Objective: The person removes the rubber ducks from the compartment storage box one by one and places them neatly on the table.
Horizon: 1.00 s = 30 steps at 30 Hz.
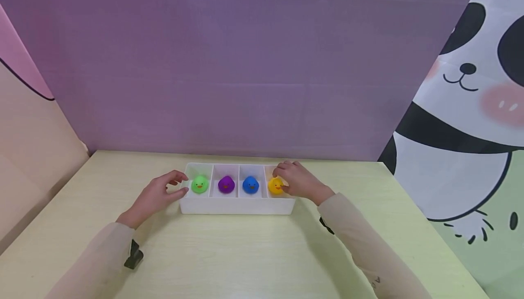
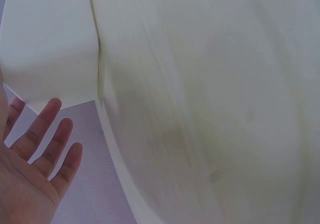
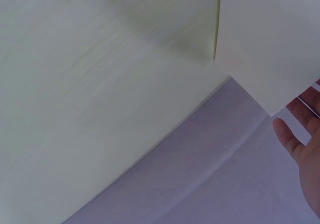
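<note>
A white divided box (image 1: pixel 237 206) stands on the table with a small toy duck in each compartment. From left to right they are a green duck (image 1: pixel 199 184), a purple duck (image 1: pixel 226 184), a blue duck (image 1: pixel 251 184) and a yellow duck (image 1: pixel 275 185). My right hand (image 1: pixel 300 180) reaches over the right end, with fingers and thumb curled round the yellow duck. At the left end, my left hand (image 1: pixel 157 192) has thumb and fingers spread apart, fingertips right at the box's wall. Both wrist views show fingers beside the box's outer walls; the ducks are hidden there.
The pale wooden table (image 1: pixel 229 253) ends at a purple backdrop (image 1: pixel 245 71) just behind the box. A panda-printed panel (image 1: pixel 462 121) stands at the right, and a beige panel (image 1: pixel 32 153) at the left. Dark wrist straps (image 1: pixel 133 255) show at the sleeves.
</note>
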### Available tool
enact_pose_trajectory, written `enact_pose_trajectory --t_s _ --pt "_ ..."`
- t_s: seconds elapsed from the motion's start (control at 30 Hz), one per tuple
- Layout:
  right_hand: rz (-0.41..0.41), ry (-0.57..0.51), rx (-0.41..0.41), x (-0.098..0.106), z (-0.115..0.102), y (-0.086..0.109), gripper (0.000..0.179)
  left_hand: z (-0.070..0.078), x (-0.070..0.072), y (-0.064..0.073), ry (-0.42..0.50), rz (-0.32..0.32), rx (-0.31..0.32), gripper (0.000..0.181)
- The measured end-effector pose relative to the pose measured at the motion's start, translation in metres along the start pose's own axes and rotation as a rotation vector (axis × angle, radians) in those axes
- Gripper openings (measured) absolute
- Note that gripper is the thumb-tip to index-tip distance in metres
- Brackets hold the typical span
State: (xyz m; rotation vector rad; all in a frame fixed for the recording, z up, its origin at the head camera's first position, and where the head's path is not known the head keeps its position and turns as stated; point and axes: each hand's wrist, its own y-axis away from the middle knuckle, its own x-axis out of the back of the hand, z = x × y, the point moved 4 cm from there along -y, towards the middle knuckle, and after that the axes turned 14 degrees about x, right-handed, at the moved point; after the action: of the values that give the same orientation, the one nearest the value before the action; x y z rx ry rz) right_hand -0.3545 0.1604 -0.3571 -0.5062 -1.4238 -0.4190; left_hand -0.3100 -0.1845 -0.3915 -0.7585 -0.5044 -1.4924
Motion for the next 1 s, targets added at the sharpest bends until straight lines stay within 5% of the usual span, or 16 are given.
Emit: enact_pose_trajectory --t_s 1.0 --pt "-0.081 0.143 0.097 -0.007 0.0 -0.013 0.021 -0.002 -0.002 0.0 0.015 -0.02 0.021 0.031"
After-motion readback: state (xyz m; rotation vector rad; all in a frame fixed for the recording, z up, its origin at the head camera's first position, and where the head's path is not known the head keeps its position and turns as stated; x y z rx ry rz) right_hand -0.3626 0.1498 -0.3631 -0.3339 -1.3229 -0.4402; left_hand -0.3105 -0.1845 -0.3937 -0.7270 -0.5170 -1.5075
